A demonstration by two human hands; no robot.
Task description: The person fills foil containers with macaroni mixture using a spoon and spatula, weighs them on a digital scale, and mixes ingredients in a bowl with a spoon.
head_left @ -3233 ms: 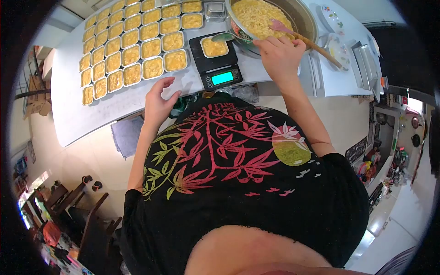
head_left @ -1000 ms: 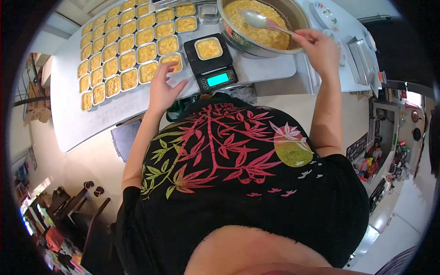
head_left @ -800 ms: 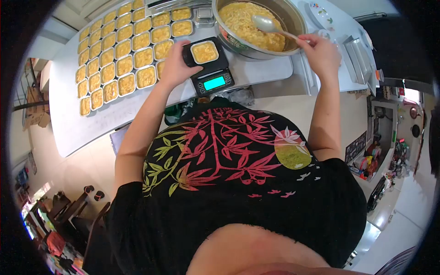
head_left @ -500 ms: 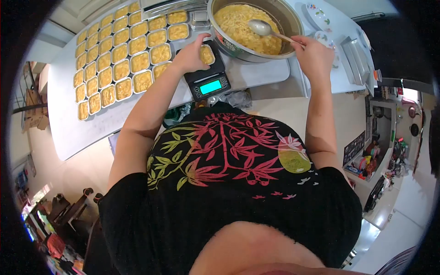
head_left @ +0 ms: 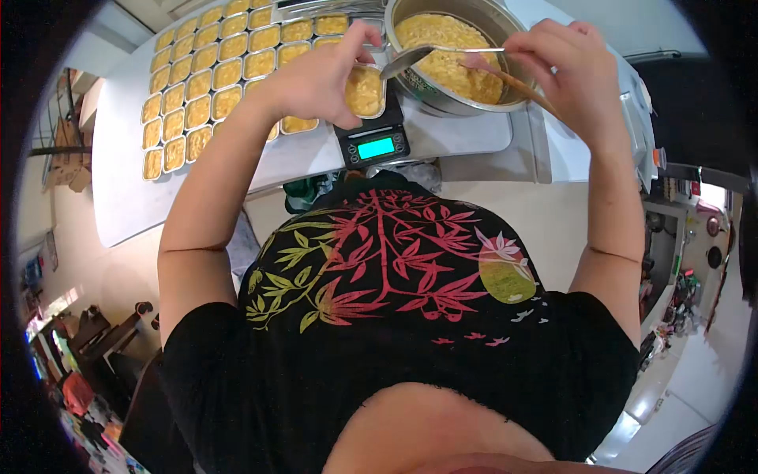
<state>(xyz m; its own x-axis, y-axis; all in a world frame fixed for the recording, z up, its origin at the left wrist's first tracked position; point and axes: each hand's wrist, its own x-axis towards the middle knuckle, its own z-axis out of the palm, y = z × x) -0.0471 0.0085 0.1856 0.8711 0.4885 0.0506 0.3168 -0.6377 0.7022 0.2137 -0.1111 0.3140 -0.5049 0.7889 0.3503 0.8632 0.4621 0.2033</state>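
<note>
My left hand (head_left: pixel 320 83) grips a small foil tray (head_left: pixel 365 93) of chunky yellow filling by its sides, thumb near, fingers at the far edge. The tray appears lifted over a black digital scale (head_left: pixel 347 150), whose display is lit. In my right hand (head_left: pixel 572 75) is the thin handle of a metal spoon (head_left: pixel 408 60); its bowl points left, at the tray's right rim. Below that handle, a wooden utensil (head_left: pixel 513 81) rests in a large metal pot (head_left: pixel 422 91) holding more of the yellow mixture (head_left: pixel 446 35).
Rows of filled foil trays (head_left: pixel 227 73) cover the left of the white table (head_left: pixel 118 186). Stacked foil containers (head_left: pixel 316 8) lie behind the scale. A plastic bag (head_left: pixel 418 174) shows below the table's front edge.
The tray has come up from the scale in my left hand. My right hand has risen, bringing the spoon from over the pot leftward to the tray. The view has shifted slightly.
</note>
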